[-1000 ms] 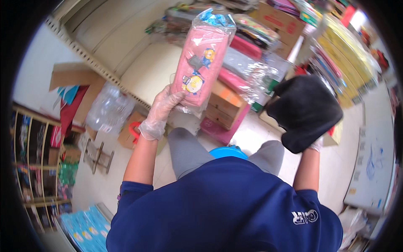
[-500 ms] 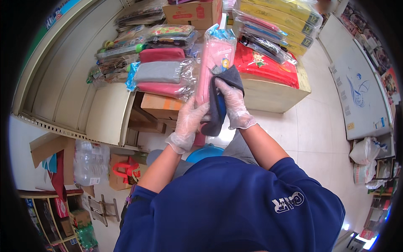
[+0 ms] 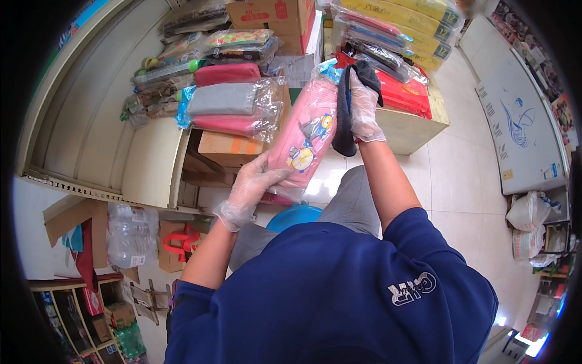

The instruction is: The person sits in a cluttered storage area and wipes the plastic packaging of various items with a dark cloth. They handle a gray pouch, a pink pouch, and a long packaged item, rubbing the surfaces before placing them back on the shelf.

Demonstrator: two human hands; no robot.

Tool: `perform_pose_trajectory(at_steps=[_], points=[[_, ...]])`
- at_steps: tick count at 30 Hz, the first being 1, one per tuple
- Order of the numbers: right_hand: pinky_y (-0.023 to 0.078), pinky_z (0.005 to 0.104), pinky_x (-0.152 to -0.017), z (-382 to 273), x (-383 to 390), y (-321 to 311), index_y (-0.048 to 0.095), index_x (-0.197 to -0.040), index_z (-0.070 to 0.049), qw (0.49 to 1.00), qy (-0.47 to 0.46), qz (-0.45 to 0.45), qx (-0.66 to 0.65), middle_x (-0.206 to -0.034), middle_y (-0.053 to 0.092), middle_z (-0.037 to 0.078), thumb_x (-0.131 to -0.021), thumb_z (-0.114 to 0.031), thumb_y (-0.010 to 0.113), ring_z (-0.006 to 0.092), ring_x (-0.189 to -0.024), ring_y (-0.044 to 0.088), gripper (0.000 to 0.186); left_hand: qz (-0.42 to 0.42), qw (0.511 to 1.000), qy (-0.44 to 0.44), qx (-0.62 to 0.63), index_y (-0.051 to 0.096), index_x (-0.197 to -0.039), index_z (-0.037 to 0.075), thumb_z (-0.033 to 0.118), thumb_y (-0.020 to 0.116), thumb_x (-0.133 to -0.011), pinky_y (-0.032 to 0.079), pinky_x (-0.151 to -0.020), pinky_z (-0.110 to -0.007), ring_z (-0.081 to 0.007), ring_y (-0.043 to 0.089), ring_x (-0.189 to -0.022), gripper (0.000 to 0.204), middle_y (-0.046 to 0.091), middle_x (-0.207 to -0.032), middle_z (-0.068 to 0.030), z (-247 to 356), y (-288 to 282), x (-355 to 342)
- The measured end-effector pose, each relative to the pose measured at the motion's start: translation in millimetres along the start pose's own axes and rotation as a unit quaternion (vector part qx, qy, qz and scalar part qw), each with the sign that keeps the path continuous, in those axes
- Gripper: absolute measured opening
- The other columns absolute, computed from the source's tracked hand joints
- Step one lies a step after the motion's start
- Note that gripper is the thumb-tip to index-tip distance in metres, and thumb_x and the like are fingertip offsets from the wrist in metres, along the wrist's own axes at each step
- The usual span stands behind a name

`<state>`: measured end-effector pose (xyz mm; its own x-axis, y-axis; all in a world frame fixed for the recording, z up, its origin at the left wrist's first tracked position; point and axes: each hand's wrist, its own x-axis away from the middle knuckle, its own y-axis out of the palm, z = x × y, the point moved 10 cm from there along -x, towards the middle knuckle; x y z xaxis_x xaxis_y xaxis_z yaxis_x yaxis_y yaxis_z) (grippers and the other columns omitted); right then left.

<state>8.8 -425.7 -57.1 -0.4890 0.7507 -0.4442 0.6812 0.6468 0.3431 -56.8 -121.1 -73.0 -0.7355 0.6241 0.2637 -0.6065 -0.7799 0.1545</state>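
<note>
My left hand, in a clear plastic glove, grips the near lower end of a pink cartoon-printed packet in a clear wrapper with a blue top. The packet is tilted, its blue end pointing away from me. In my right hand, gloved the same way, is a bunched dark grey cloth. That cloth lies against the packet's right edge near the blue end. Left of the packet, bagged grey and pink folded goods are stacked on a cardboard box.
A light cabinet bears red packages and yellow cartons. Empty metal shelving stands at left, a white freezer at right. A blue round object sits below my hands, by my legs.
The packet has swung out to show its printed front. My right hand has moved up and right along it with the cloth; my left hand has shifted slightly down and left.
</note>
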Motion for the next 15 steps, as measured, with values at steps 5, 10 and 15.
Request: perform_pose_trajectory(at_steps=[5,10,15], points=[[0.049,0.0281,-0.076,24.8,14.0,10.2,0.069,-0.102,-0.003,0.994,0.103,0.006,0.026,-0.094,0.067,-0.001,-0.091,-0.019,0.069,0.0111,-0.081,0.059,0.019,0.035,0.999,0.006,0.029,0.05,-0.133,-0.006,0.006,0.066,-0.088,0.052,-0.083,-0.026,-0.0128,0.066,-0.092,0.049,0.066,-0.112,-0.0103,-1.3,-14.5,10.1],[0.048,0.0289,-0.074,52.1,0.2,-8.9,0.07,-0.096,-0.003,0.993,0.095,0.068,0.015,-0.088,0.066,0.0,-0.09,-0.018,0.07,0.0135,-0.077,0.059,0.016,0.06,0.998,0.005,-0.003,0.05,-0.134,-0.005,0.004,0.068,-0.086,0.053,-0.077,-0.025,-0.0112,0.067,-0.085,0.052,0.068,-0.107,-0.0093,-7.1,-36.9,11.6],[0.051,0.0333,-0.065,55.7,-10.7,-26.7,0.066,-0.111,-0.009,0.949,0.273,0.059,-0.148,-0.09,0.065,0.001,-0.091,-0.034,0.07,0.0149,-0.071,0.058,0.032,0.096,0.993,-0.001,-0.072,0.054,-0.132,-0.003,0.007,0.069,-0.085,0.052,-0.075,-0.023,-0.0108,0.067,-0.084,0.05,0.069,-0.104,-0.0081,-1.4,-84.0,44.0]])
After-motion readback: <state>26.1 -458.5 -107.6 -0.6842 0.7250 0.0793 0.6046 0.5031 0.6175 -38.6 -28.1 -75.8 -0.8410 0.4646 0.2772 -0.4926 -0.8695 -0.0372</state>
